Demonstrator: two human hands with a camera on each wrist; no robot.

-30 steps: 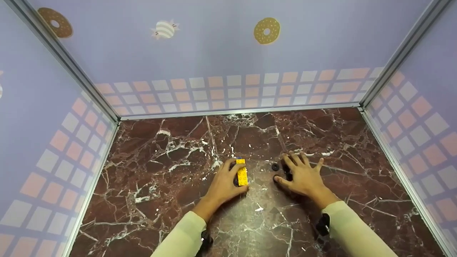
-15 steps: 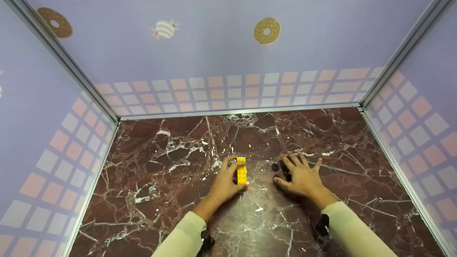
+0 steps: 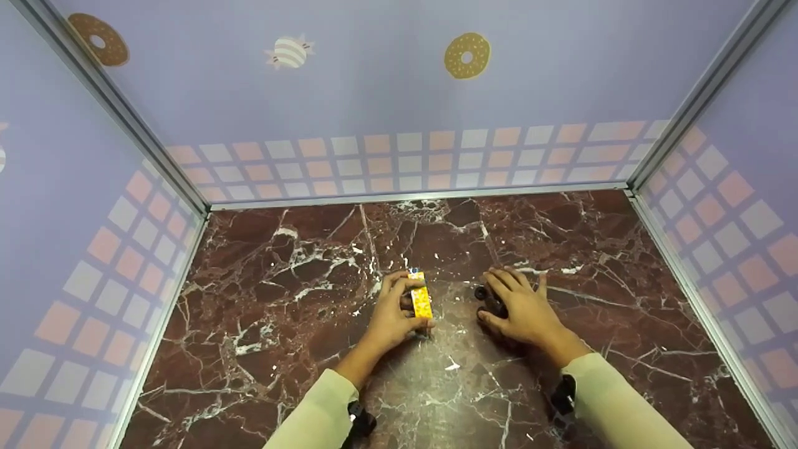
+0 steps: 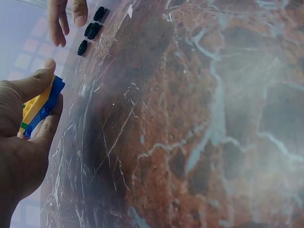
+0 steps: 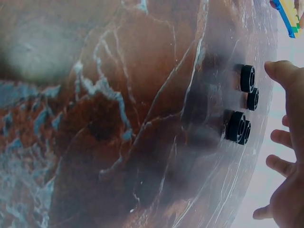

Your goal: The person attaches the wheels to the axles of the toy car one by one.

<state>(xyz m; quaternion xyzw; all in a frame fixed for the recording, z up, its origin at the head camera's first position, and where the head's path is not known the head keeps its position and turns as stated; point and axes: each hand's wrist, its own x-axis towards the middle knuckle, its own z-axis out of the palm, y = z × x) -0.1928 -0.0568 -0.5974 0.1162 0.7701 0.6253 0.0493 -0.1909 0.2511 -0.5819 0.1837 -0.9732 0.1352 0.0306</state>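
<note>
My left hand [image 3: 391, 317] grips a toy brick block [image 3: 421, 303] between thumb and fingers. Its top is yellow with studs; the left wrist view shows a blue base [image 4: 51, 97] under it and a small green piece at one end. My right hand [image 3: 527, 312] hovers palm down over several small black toy wheels [image 3: 480, 293], with its fingers spread and lightly bent. In the right wrist view those wheels [image 5: 247, 78] stand apart from the fingers. From the head view the hand partly hides them.
Both hands work over a dark red marbled tabletop [image 3: 280, 349] with white veins. Lilac panels [image 3: 374, 81] with printed squares and sweets enclose its back and sides. Each wrist carries a small black device [image 3: 564, 394].
The brick block has shifted slightly left and away in my left hand and tilted a little. My right hand's fingers have drawn slightly left over the wheels.
</note>
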